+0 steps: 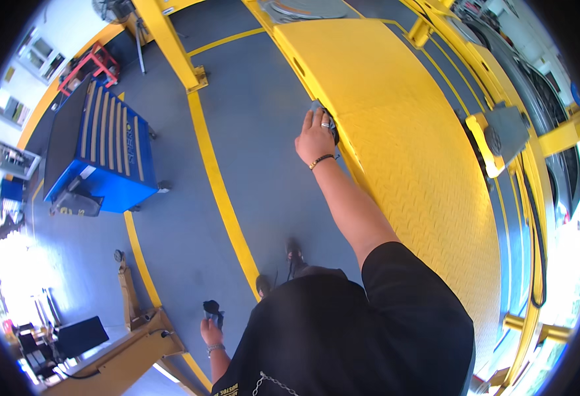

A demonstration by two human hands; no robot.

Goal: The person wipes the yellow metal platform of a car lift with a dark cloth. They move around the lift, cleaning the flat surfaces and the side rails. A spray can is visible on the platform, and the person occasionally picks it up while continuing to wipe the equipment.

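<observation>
My right hand (317,136), a ring on one finger, reaches forward to the near side edge of a yellow lift platform (409,125). Its fingers are bent over a dark grey cloth (333,125), pressed against that edge. Down at my left side, my left hand (211,332) is closed around a small dark object with a black top and a grey-blue body (215,314). Its exact kind cannot be made out. The platform has a raised tread pattern on its nearer part and a smoother face farther ahead.
A blue tool cabinet (115,148) on casters stands to the left. Ahead rises a yellow post (171,46), bolted to the grey floor. A tan lift arm (131,350) lies at lower left. Beyond the platform are a yellow rail and a dark car (534,86).
</observation>
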